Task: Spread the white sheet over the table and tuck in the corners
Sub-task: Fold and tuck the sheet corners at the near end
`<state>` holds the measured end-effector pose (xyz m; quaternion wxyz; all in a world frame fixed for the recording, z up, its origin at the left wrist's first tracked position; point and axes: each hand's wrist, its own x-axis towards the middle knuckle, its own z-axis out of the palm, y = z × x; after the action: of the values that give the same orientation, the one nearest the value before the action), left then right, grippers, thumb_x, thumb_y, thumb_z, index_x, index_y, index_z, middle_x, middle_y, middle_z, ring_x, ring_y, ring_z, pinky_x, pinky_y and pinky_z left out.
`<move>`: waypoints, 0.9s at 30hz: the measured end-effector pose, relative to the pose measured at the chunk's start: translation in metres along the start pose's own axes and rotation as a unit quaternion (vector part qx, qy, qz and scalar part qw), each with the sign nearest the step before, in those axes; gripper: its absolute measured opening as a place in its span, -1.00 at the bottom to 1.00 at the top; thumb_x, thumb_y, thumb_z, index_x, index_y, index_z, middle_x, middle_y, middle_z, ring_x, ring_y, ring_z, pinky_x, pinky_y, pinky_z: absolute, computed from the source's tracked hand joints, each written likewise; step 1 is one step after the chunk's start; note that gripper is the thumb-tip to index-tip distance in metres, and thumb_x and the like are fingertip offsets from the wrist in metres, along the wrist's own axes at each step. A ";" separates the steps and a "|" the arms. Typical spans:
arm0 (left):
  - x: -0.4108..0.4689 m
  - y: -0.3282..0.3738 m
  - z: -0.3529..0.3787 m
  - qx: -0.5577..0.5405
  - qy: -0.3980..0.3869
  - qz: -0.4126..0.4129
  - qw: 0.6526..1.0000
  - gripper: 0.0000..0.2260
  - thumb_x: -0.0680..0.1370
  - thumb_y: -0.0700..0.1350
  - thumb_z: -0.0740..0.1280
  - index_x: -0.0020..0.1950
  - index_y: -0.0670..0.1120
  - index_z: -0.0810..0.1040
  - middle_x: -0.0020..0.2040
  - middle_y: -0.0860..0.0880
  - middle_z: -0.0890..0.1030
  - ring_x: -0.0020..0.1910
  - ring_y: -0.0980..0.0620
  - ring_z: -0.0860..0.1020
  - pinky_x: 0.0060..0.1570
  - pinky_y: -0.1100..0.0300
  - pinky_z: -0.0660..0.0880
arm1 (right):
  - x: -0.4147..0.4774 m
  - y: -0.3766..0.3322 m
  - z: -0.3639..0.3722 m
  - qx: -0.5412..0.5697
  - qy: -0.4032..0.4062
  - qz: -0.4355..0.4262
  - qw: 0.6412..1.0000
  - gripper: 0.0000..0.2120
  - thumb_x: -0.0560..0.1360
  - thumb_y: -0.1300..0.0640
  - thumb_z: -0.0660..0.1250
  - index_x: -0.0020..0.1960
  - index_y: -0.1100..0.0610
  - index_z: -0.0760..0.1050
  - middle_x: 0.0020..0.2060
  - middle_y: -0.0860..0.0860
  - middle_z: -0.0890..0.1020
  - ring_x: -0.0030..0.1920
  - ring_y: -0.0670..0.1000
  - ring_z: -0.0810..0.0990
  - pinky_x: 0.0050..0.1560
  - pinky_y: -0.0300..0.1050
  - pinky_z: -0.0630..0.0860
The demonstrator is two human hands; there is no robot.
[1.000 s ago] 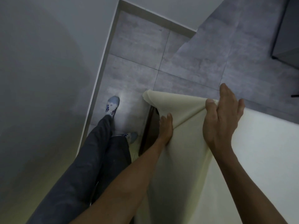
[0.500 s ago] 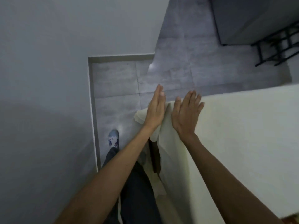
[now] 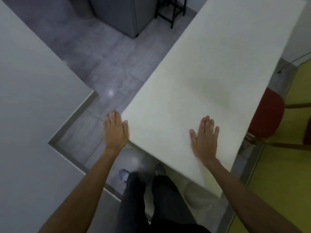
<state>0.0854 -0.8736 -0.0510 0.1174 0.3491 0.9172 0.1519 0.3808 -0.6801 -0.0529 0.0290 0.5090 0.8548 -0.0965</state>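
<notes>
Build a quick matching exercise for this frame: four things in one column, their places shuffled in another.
1. left hand
2. right hand
3. red chair
4. grey cabinet

a. flat on top of the white sheet
b. at the table's near left corner
c. on the floor, far end
d. beside the table's right edge

Pairs: 1-b, 2-a, 3-d, 4-c

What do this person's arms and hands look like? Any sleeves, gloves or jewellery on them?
Both forearms are bare as far as the picture shows: no sleeves, no gloves. The left hand and right hand show no rings, watch or bracelet at the wrists. The picture is soft, so fine marks cannot be told.
</notes>
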 end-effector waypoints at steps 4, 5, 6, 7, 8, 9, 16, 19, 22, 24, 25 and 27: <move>0.006 0.015 -0.010 0.093 -0.017 0.035 0.995 -0.46 0.58 -0.15 0.00 0.53 -0.35 0.17 0.53 -0.35 0.24 0.51 -0.38 0.22 0.42 -0.37 0.09 | -0.022 0.046 -0.020 0.057 -0.001 0.135 0.989 -0.25 0.66 -0.21 -0.12 0.60 0.36 0.00 0.59 0.29 0.12 0.61 0.27 0.04 0.56 0.35 0.00; 0.009 0.026 -0.011 0.098 -0.037 0.075 0.992 -0.44 0.55 -0.20 -0.02 0.55 -0.34 0.13 0.55 -0.33 0.20 0.53 -0.35 0.18 0.46 -0.32 0.04 | -0.025 0.040 -0.024 0.075 0.003 0.140 0.987 -0.26 0.66 -0.18 -0.10 0.60 0.37 0.01 0.59 0.30 0.12 0.60 0.28 0.05 0.56 0.35 -0.01; 0.012 0.040 -0.011 0.089 -0.065 0.132 0.985 -0.44 0.55 -0.23 -0.01 0.57 -0.33 0.08 0.57 -0.30 0.15 0.56 -0.32 0.14 0.50 -0.27 0.01 | -0.028 0.026 -0.026 0.086 0.009 0.124 0.989 -0.29 0.67 -0.14 -0.08 0.60 0.38 0.02 0.59 0.31 0.12 0.60 0.29 0.06 0.58 0.33 -0.03; 0.012 0.057 -0.009 0.078 -0.097 0.204 0.971 -0.43 0.57 -0.22 0.04 0.58 -0.30 0.04 0.59 -0.27 0.10 0.58 -0.28 0.09 0.53 -0.23 0.00 | -0.030 0.007 -0.024 0.093 0.018 0.095 0.991 -0.32 0.67 -0.10 -0.04 0.60 0.37 0.03 0.59 0.30 0.12 0.61 0.28 0.06 0.59 0.30 -0.06; 0.011 0.074 -0.005 0.079 -0.120 0.284 0.948 -0.42 0.60 -0.16 0.09 0.60 -0.28 0.03 0.60 -0.24 0.07 0.59 -0.25 0.06 0.55 -0.18 0.01 | -0.032 -0.017 -0.020 0.102 0.022 0.058 0.993 -0.35 0.68 -0.06 -0.02 0.60 0.35 0.03 0.60 0.28 0.11 0.61 0.27 0.05 0.60 0.27 -0.08; 0.008 0.089 0.001 0.085 -0.141 0.353 0.921 -0.41 0.63 -0.07 0.08 0.61 -0.25 0.02 0.61 -0.22 0.05 0.60 -0.21 0.02 0.56 -0.14 -0.01 | -0.034 -0.042 -0.014 0.107 0.015 0.018 0.994 -0.38 0.68 -0.03 0.00 0.61 0.33 0.04 0.60 0.26 0.10 0.62 0.25 0.04 0.60 0.24 -0.08; 0.044 0.082 0.013 0.147 -0.214 0.526 0.810 -0.38 0.68 0.16 0.04 0.62 -0.18 0.04 0.62 -0.14 0.01 0.61 -0.09 -0.03 0.57 -0.06 -0.08 | -0.034 -0.104 0.014 0.072 -0.009 -0.008 0.997 -0.41 0.68 -0.02 0.02 0.62 0.24 0.07 0.62 0.15 0.09 0.63 0.14 0.05 0.60 0.17 -0.02; 0.092 0.056 0.001 0.136 -0.223 0.565 0.783 -0.34 0.67 0.20 0.06 0.62 -0.17 0.01 0.64 -0.13 -0.02 0.62 -0.09 -0.07 0.57 -0.05 -0.11 | -0.033 -0.106 0.013 0.051 -0.022 0.011 0.998 -0.36 0.68 -0.10 0.01 0.63 0.25 0.05 0.63 0.14 0.09 0.63 0.13 0.05 0.59 0.20 0.02; 0.153 0.038 -0.011 0.109 -0.229 0.589 0.767 -0.33 0.66 0.18 0.10 0.62 -0.19 0.01 0.64 -0.14 -0.02 0.62 -0.09 -0.07 0.57 -0.09 -0.03 | -0.030 -0.110 0.011 0.029 -0.023 0.024 0.999 -0.36 0.70 -0.13 -0.05 0.63 0.25 0.04 0.63 0.15 0.07 0.63 0.14 0.03 0.57 0.22 0.07; 0.195 0.029 -0.019 0.118 -0.229 0.594 0.762 -0.33 0.66 0.20 0.08 0.62 -0.18 0.01 0.64 -0.12 -0.01 0.62 -0.09 -0.05 0.56 -0.13 -0.03 | -0.030 -0.117 0.009 0.008 -0.033 0.038 0.999 -0.35 0.70 -0.15 -0.09 0.62 0.26 0.04 0.63 0.16 0.06 0.63 0.14 0.03 0.57 0.22 0.08; 0.215 0.028 -0.022 0.129 -0.226 0.587 0.766 -0.33 0.66 0.21 0.06 0.62 -0.17 0.02 0.64 -0.12 0.00 0.62 -0.10 -0.04 0.56 -0.15 -0.03 | -0.028 -0.126 0.008 0.004 -0.035 0.058 0.998 -0.33 0.70 -0.17 -0.09 0.62 0.27 0.04 0.63 0.17 0.06 0.63 0.15 0.02 0.58 0.23 0.08; 0.250 0.035 -0.030 0.135 -0.238 0.551 0.788 -0.34 0.66 0.20 0.02 0.62 -0.20 0.03 0.63 -0.15 0.03 0.61 -0.15 0.00 0.55 -0.18 -0.03 | -0.017 -0.157 0.007 0.020 -0.030 0.142 0.989 -0.31 0.68 -0.16 -0.07 0.62 0.30 0.03 0.62 0.20 0.06 0.63 0.18 0.01 0.59 0.22 0.04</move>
<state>-0.0853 -0.6860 -0.0382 0.1801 0.8328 0.5230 -0.0227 0.2510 -0.7693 -0.0358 0.0581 0.6228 0.7703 -0.1240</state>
